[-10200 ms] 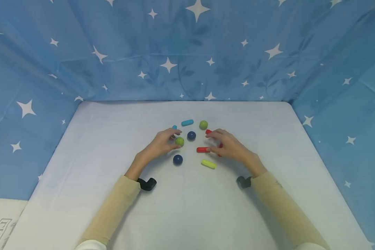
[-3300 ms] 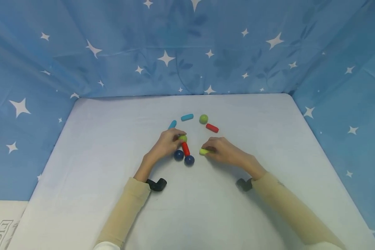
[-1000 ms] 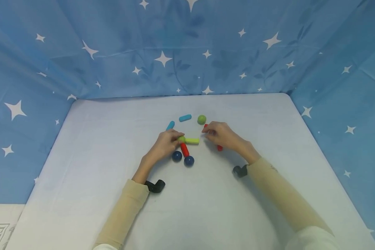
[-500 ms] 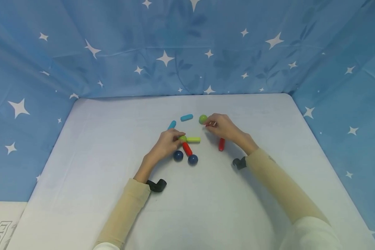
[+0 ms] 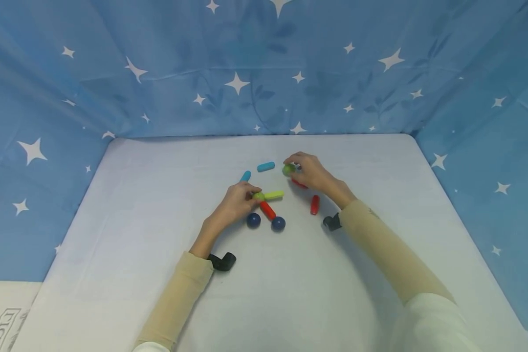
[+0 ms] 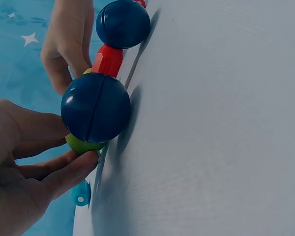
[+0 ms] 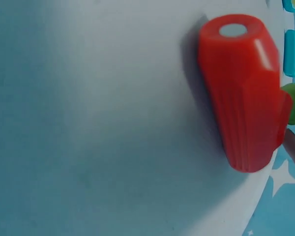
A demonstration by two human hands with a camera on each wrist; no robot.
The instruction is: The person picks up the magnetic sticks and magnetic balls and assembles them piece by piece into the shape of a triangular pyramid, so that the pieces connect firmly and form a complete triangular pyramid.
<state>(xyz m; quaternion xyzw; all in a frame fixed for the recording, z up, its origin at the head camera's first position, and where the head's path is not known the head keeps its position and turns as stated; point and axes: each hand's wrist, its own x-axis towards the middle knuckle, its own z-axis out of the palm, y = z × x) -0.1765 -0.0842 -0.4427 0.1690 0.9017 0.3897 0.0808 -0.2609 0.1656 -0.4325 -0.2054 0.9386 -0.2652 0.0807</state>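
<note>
My left hand (image 5: 252,194) pinches a green ball (image 5: 258,196) on the white table (image 5: 158,195). A yellow-green stick (image 5: 275,195) juts right from that ball, and a red stick (image 5: 267,210) runs from it to a dark blue ball (image 5: 278,223). A second dark blue ball (image 5: 253,220) lies beside my left hand. The left wrist view shows this ball (image 6: 96,107) close up, with the green ball (image 6: 83,144) behind it between my fingers (image 6: 64,169). My right hand (image 5: 294,166) grips another green ball (image 5: 288,170) farther back. A red stick (image 5: 299,184) lies just under that hand.
A loose red stick (image 5: 314,204) lies near my right wrist and fills the right wrist view (image 7: 243,88). Two light blue sticks (image 5: 266,166) (image 5: 245,176) lie at the back. Blue star-printed cloth (image 5: 264,73) walls the table on three sides.
My right hand has moved back and left from the red sticks onto the far green ball. The red stick with its dark blue ball has swung slightly right. My left hand has stayed put.
</note>
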